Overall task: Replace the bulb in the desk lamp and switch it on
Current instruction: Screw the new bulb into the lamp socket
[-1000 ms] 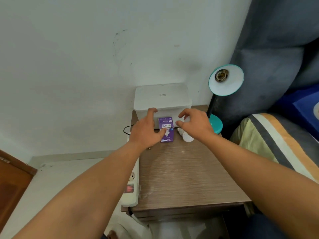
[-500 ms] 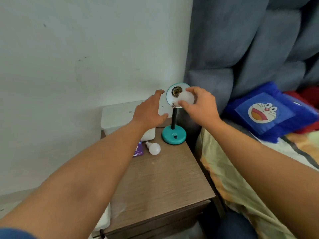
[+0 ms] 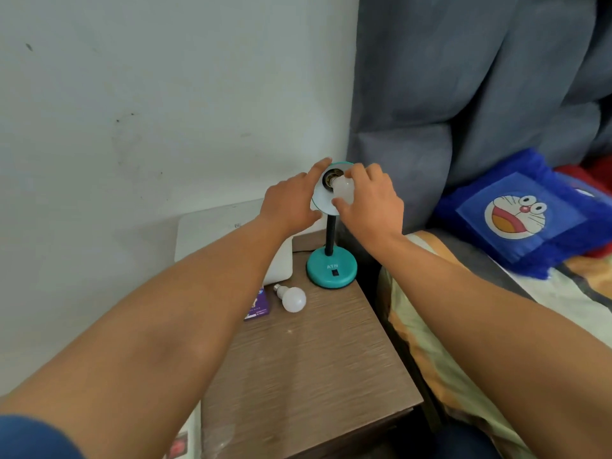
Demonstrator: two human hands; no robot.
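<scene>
At the far right corner of the table (image 3: pixel 314 359), fingers (image 3: pixel 361 172) of your right hand (image 3: pixel 371 207) curl round the bulb (image 3: pixel 342 188) in the lamp shade (image 3: pixel 323 202); your left hand (image 3: pixel 288 207), spread wide, clasps its rim.

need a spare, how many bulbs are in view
2. One bulb is in the right hand at the lamp socket; a second bulb lies on the nightstand beside the purple box, which might hide more.

Loose bulb (image 3: pixel 293 299) on nightstand (image 3: pixel 314 359), between carton (image 3: pixel 259 306) and lamp base (image 3: pixel 332 271).
</scene>
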